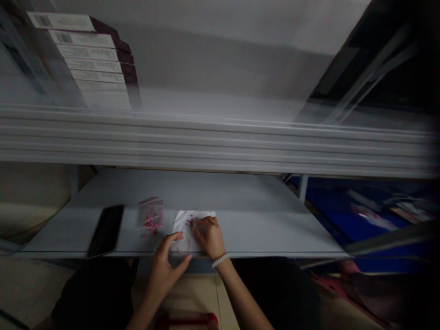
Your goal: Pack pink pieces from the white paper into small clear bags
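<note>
A white sheet (187, 219) lies on the grey table (240, 215) near its front edge, with a few small pink pieces (189, 222) on it. My right hand (209, 236) rests on the sheet, fingers bent and pinched over the pink pieces. My left hand (165, 263) sits at the sheet's lower left corner, thumb and fingers curled round a clear bag edge (178, 250) there. A clear bag of pink beads (151, 220) lies just left of the sheet.
A black phone (106, 230) lies at the table's left front. Above runs a blurred grey shelf edge (220, 142) with stacked boxes (89, 59) on top at left. A blue bin area (360, 215) is to the right.
</note>
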A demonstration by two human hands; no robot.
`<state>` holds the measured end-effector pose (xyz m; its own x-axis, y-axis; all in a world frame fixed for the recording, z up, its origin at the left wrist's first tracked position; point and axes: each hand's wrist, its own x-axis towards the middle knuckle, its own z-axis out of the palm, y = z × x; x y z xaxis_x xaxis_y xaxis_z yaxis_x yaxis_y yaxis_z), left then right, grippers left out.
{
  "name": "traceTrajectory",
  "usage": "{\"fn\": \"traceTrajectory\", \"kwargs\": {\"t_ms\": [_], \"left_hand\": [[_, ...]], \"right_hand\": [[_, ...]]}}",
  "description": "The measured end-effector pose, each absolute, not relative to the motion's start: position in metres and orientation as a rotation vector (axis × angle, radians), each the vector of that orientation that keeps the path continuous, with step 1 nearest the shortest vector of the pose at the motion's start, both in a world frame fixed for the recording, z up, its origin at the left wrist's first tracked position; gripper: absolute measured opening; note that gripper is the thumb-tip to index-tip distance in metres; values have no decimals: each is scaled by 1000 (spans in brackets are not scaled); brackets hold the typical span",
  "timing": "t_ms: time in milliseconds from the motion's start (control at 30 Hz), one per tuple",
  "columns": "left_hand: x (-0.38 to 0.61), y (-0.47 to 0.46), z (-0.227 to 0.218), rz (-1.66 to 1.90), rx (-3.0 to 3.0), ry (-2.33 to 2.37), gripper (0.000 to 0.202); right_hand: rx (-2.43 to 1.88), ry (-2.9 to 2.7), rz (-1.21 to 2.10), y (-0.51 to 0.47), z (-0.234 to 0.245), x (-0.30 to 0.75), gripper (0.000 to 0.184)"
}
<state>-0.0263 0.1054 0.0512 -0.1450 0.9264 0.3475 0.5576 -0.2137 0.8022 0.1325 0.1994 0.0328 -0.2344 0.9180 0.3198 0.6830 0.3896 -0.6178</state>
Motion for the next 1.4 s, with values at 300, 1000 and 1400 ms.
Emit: {"fn": "traceTrajectory", "kwargs": {"t_ms": [300,1000,1400], "left_hand": [[-22,108,48,1294,1777,1654,41],[-19,111,48,1288,1721,1628,37],[-18,111,48,1268,1725,1636,34]], "right_hand": [[-1501,-1950,381,205,24,110,9],[-1589,-1881,319,206,24,99,8],[-1579,-1948,245,209,32,100,10]]}}
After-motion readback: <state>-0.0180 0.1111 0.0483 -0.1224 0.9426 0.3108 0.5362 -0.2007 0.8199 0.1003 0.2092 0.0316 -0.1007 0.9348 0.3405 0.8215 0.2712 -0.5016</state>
